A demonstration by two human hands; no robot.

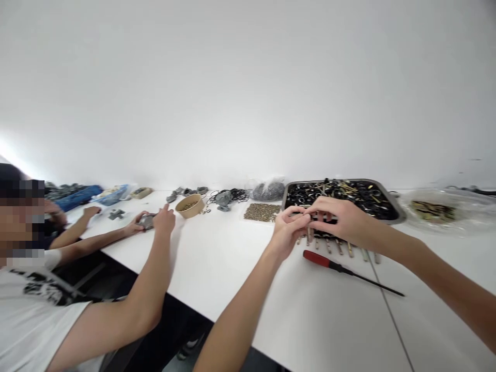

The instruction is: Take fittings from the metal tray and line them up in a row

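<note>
My left hand [287, 231] and my right hand [336, 214] meet over the front edge of the metal tray, their fingertips pinched together. What is between them is small and mostly hidden by the fingers. Below the hands, a row of slim brass-coloured metal pins [350, 250] lies on the white table [232, 253]. Nearer to me rests a screwdriver [318, 258] with a red and black handle and a dark shaft, touched by neither hand. Black and brass-coloured parts [341, 192] fill the tray [400, 213] behind my hands.
Small brass-coloured pieces [260, 212] and a bag of dark grey bits [268, 190] lie left of the tray. A clear plastic bag [465, 219] is on the right. Further left stands a tan bowl [190, 206]. A co-worker's hands [165, 219] hold a grey round part [147, 221].
</note>
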